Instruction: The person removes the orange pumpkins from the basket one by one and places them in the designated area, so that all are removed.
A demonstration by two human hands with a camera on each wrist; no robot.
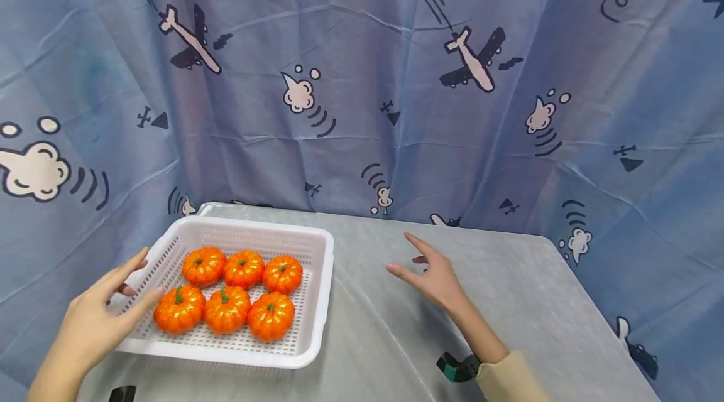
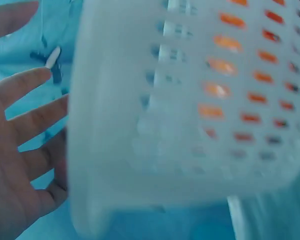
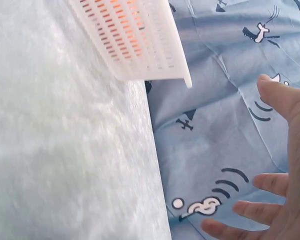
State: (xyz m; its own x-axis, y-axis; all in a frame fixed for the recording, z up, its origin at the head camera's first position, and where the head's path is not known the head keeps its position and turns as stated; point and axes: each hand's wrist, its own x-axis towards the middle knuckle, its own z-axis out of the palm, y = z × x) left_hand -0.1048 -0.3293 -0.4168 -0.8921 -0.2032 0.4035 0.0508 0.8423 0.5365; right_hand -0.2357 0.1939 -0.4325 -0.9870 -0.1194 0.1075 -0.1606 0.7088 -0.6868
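Observation:
Several small orange pumpkins [image 1: 226, 309] with green stems sit in two rows inside a white perforated plastic basket [image 1: 325, 289] on the left of the table. My left hand [image 1: 93, 320] is at the basket's left side, fingers spread and overlapping the rim in the head view. In the left wrist view, the fingers [image 2: 32, 122] are right beside the basket's outer wall [image 2: 110, 100], holding nothing. To the right of the basket, my right hand [image 1: 435, 276] hovers over the table with thumb and fingers apart and nothing between them.
A grey-white cover lies over the table [image 1: 373, 339]. Behind it and along both sides hangs a blue curtain [image 1: 362, 75] printed with planes and clouds. A dark band with a green part [image 1: 457, 367] is at my right wrist, by a beige sleeve [image 1: 509, 380].

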